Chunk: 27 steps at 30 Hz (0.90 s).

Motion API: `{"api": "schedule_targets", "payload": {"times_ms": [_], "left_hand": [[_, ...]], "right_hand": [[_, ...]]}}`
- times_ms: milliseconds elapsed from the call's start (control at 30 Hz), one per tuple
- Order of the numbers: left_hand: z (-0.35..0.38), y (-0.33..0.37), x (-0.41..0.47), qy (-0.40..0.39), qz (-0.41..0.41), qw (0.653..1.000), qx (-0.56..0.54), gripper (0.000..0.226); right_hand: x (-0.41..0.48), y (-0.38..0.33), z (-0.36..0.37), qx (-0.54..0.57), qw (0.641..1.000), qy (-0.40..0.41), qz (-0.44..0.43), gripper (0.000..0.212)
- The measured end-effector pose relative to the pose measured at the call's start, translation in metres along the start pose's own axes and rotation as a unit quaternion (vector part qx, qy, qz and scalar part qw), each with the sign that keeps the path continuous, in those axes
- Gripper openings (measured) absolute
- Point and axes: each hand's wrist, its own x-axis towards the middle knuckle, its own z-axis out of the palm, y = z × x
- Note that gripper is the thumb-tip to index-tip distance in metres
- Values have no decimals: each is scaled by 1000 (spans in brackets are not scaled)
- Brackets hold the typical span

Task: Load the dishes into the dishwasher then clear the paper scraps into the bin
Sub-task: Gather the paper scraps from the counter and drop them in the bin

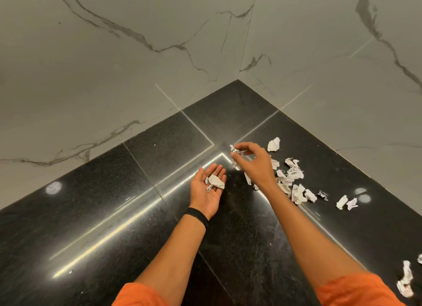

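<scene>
My left hand (209, 189) lies palm up over the black countertop (114, 214), fingers straight, with a few crumpled paper scraps (215, 182) resting on the palm. My right hand (253, 162) hovers a little above and to the right of it and pinches a small crumpled scrap (235, 149) between thumb and fingertips. Several more white scraps (294, 180) lie scattered on the counter under and to the right of my right wrist. One larger scrap (274, 144) sits apart toward the corner. No dishes, dishwasher or bin are in view.
The glossy black counter runs into a corner between two marble-patterned walls (137, 54). A pair of scraps (347, 203) lies further right, and more paper (406, 283) sits at the lower right edge beside my orange sleeve (356, 292).
</scene>
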Motion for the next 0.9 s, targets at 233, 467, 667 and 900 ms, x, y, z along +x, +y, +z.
{"api": "schedule_targets", "payload": {"times_ms": [233, 467, 667, 900], "left_hand": [[2, -14, -13, -30, -44, 999, -8, 51], [-4, -16, -16, -30, -51, 998, -13, 48], [9, -16, -12, -20, -45, 999, -13, 44], [11, -24, 0, -21, -55, 998, 7, 45]], "right_hand": [[-65, -22, 16, -39, 990, -98, -88, 24], [-56, -21, 3, -21, 995, -57, -79, 13], [4, 40, -46, -309, 951, -8, 18, 34], [14, 56, -59, -350, 936, 3, 40, 19]]}}
